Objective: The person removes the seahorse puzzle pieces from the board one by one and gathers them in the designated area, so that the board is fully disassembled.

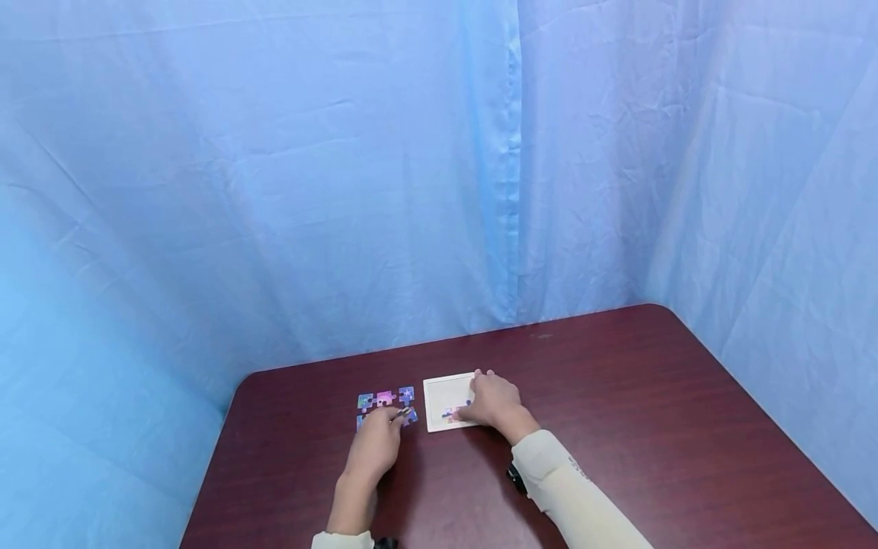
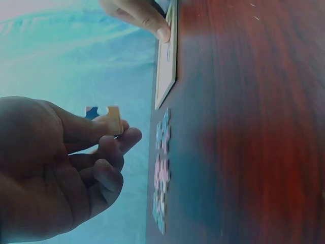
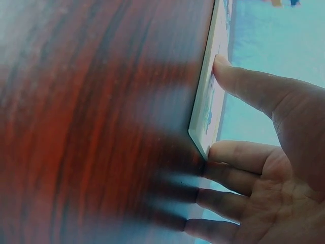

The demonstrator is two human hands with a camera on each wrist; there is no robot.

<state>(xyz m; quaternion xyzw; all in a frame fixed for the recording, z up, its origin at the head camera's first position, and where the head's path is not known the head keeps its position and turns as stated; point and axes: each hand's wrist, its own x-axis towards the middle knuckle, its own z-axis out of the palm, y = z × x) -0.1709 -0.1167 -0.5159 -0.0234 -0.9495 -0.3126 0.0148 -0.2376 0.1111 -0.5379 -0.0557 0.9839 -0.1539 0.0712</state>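
My left hand (image 1: pixel 376 444) pinches a jigsaw puzzle piece (image 2: pixel 115 120) between thumb and fingertips, raised off the table. In the left wrist view a pale edge and a dark blue patch of it show; the fingers cover the rest. Just beyond that hand, several loose puzzle pieces (image 1: pixel 385 398) in blue, purple and pink lie on the table, some partly hidden. My right hand (image 1: pixel 495 400) holds the white puzzle tray (image 1: pixel 439 393), thumb over its inside and fingers along its right edge. Colourful pieces (image 1: pixel 449 412) lie in the tray beside the thumb, partly covered.
A dark red wood-grain table (image 1: pixel 617 427) carries everything. Pale blue curtains (image 1: pixel 309 191) hang behind it and along both sides, close to its far edge. Both hands have dark bands at the wrists.
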